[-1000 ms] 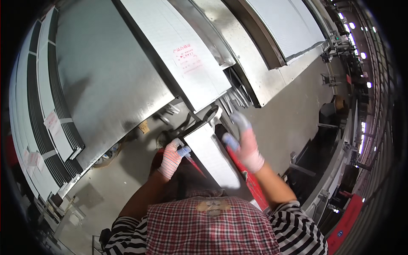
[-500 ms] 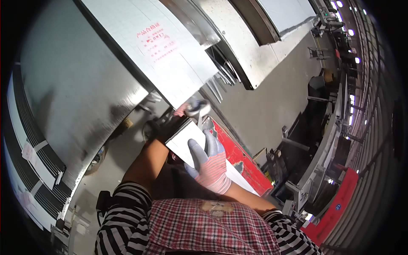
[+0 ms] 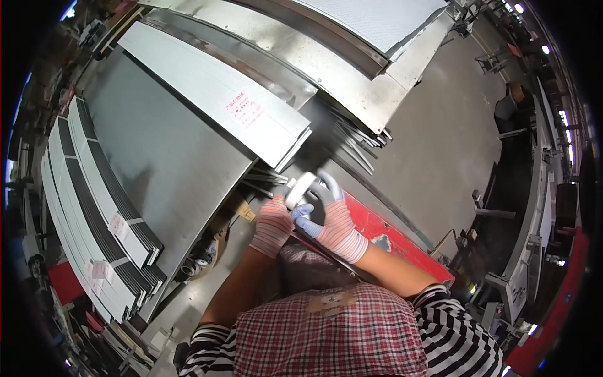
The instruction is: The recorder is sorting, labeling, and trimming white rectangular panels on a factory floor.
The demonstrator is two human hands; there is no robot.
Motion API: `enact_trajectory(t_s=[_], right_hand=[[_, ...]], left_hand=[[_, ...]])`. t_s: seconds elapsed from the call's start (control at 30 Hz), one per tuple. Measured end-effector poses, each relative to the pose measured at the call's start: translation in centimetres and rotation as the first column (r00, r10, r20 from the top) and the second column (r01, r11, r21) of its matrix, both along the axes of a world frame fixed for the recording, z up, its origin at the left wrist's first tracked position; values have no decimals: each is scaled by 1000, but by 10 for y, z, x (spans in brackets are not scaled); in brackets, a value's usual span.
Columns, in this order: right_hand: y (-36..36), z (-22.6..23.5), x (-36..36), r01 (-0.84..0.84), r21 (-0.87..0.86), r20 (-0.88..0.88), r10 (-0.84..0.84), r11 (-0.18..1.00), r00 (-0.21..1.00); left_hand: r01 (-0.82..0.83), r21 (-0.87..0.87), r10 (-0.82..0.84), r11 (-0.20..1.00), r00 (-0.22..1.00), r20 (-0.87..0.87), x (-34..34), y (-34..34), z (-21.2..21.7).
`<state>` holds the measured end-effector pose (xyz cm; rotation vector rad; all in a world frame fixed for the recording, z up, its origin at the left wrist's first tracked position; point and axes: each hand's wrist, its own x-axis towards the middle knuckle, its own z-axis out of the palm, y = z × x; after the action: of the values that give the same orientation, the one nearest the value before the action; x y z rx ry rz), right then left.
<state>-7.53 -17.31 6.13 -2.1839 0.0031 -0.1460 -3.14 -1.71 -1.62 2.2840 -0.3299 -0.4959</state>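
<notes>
A white roll of tape (image 3: pixel 300 190) is held between my two gloved hands, a little in front of my body. My left hand (image 3: pixel 274 221), in a pink-striped glove, is closed at the roll's left side, its fingertips partly hidden. From the right, the grey-blue fingers of my right hand (image 3: pixel 334 220) curl against the roll. Just beyond my hands is the near end of a stack of long white panels (image 3: pixel 201 85), with red print on its top. The stack lies on a metal table (image 3: pixel 217 160) and is apart from both hands.
Bundles of white and dark strips (image 3: pixel 100 232) lie on the table's left side, banded together. A red, worn beam (image 3: pixel 389 232) is beside my right forearm. Thin metal strips (image 3: pixel 358 141) stick out below a large machine frame (image 3: pixel 352 88). A cardboard box (image 3: pixel 217 251) stands under the table.
My right hand has left the white panel end and come to the tape roll. The panel end no longer lies over my left forearm. My view has shifted, showing more of the table.
</notes>
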Motion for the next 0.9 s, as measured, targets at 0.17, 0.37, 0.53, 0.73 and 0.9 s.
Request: enact_trajectory(t_s=[0.17, 0.37, 0.53, 0.73, 0.9], right_hand=[[-8, 37, 77, -589, -691, -348, 521, 420, 780], [-11, 19, 80, -706, -641, -436, 616, 299, 657], [-30, 21, 95, -754, -534, -528, 546, 382, 651], [-69, -67, 126, -779, 50, -525, 680, 625, 512], [-56, -57, 136, -815, -391, -605, 548, 427, 577]], left_hand=[[112, 257, -109, 960, 994, -27, 10, -2, -15], [43, 295, -13, 954, 995, -103, 15, -10, -7], [6, 135, 16, 991, 987, -159, 9, -6, 29], [113, 93, -126, 989, 981, 149, -2, -10, 16], [549, 366, -659, 752, 640, 395, -13, -75, 21]])
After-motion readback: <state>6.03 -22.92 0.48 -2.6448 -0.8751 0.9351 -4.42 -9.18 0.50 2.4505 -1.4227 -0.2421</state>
